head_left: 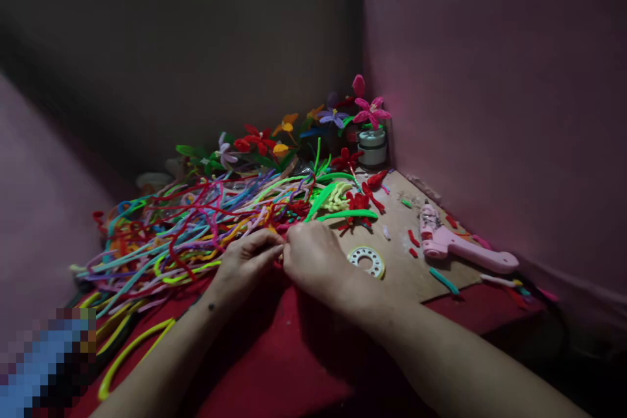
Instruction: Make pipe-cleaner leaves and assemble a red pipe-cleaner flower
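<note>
My left hand point(251, 260) and my right hand point(313, 261) meet over the front of the table, fingertips pinched together. Whatever sits between the fingers is too small and dark to name. Just behind and left of them spreads a large tangle of coloured pipe cleaners point(196, 228). Bright green fuzzy strips point(350, 214) lie behind my right hand, beside red fuzzy pieces point(358, 202). A white ring-shaped spool point(366, 262) rests on the board to the right of my right hand.
A pink glue gun point(470, 252) lies on the brown board point(399, 274) at the right. Fuzzy flowers point(259, 138) stand along the back, with a white round container point(372, 147) in the corner. Red cloth point(274, 366) covers the front. Walls close in behind and right.
</note>
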The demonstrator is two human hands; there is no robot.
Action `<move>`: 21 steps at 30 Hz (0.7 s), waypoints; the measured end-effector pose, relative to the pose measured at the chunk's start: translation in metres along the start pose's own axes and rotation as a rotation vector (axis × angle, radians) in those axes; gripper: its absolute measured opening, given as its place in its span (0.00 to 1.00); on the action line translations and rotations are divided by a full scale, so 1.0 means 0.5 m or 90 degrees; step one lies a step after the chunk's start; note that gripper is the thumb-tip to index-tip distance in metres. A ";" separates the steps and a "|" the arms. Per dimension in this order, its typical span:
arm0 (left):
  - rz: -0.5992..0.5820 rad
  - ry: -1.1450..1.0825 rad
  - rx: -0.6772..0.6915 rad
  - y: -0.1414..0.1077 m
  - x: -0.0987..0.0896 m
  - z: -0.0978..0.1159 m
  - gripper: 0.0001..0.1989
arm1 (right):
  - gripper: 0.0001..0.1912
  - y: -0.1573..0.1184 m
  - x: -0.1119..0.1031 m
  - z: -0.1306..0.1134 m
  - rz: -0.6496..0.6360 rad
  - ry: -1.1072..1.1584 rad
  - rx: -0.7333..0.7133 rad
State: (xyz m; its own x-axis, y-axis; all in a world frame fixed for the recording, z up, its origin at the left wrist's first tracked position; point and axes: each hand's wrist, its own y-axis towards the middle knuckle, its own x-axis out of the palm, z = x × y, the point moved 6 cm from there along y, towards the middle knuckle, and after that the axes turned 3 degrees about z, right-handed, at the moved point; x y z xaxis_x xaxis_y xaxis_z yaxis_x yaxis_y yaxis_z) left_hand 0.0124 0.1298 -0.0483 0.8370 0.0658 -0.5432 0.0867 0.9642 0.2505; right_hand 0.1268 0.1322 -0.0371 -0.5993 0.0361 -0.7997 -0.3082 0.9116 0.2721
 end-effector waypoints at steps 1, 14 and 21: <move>-0.005 -0.023 -0.029 -0.001 0.002 -0.013 0.05 | 0.12 -0.003 0.004 -0.008 -0.008 -0.014 -0.028; -0.164 -0.079 -0.065 -0.009 0.033 -0.021 0.08 | 0.12 -0.028 0.005 -0.002 -0.031 -0.121 -0.067; -0.153 -0.109 -0.060 -0.021 0.026 0.011 0.10 | 0.13 -0.048 -0.080 0.054 0.045 0.128 -0.025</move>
State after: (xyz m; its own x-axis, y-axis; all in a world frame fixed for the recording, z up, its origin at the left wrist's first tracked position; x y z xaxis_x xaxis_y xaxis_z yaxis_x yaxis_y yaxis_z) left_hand 0.0254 0.1190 -0.0537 0.8779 -0.2037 -0.4334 0.2497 0.9670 0.0514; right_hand 0.1782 0.1202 -0.0262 -0.7543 0.0138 -0.6564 -0.2863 0.8927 0.3479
